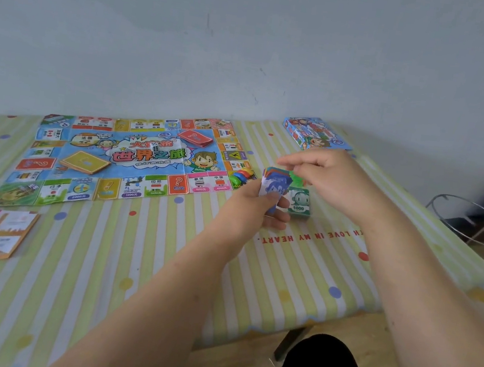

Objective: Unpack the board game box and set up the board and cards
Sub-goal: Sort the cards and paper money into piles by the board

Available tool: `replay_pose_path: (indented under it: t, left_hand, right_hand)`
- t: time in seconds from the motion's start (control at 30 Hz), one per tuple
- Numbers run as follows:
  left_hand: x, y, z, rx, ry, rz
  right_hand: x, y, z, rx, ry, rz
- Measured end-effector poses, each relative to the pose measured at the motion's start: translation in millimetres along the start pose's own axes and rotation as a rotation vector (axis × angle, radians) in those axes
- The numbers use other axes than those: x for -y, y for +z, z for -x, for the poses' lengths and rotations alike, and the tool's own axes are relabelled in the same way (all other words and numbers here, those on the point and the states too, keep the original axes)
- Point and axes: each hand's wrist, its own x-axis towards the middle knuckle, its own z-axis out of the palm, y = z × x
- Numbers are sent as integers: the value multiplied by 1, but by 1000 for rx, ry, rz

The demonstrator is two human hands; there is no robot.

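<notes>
The tablecloth (pixel 302 254) at 5 o'clock reads "LOVE IN MY HEART." The left hand (pixel 257 207) grips fanned play-money notes (pixel 274 186), and the right hand (pixel 328 177) pinches their top edge. It is best to peel off single notes and sort them by value beside the green "1000" stack (pixel 298 203). The game board (pixel 125 160) lies at 10 o'clock, the game box (pixel 316 133) at 1 o'clock.

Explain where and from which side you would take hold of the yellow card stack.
Probably from above, pinching two opposite edges of the yellow card stack: it lies flat on the board, turned cornerwise, edges free, so fingers cannot get underneath.
</notes>
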Motion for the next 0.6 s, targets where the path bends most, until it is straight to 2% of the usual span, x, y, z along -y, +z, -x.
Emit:
replay_pose_path:
  t: [0.13,0.23,0.33,0.6]
  left_hand:
    - [2,2,0,-14,-11,-41]
    - [3,4,-1,-7,-11,-57]
    - [4,5,-3,-12,-22,-78]
    - [6,6,-4,-27,-33,-101]
  right_hand:
    - [-17,-14,-6,-111,42,172]
    - [-26,-16,-7,15,112,395]
    - [-28,-10,-7,121,178,520]
    - [-24,0,-10,196,245,672]
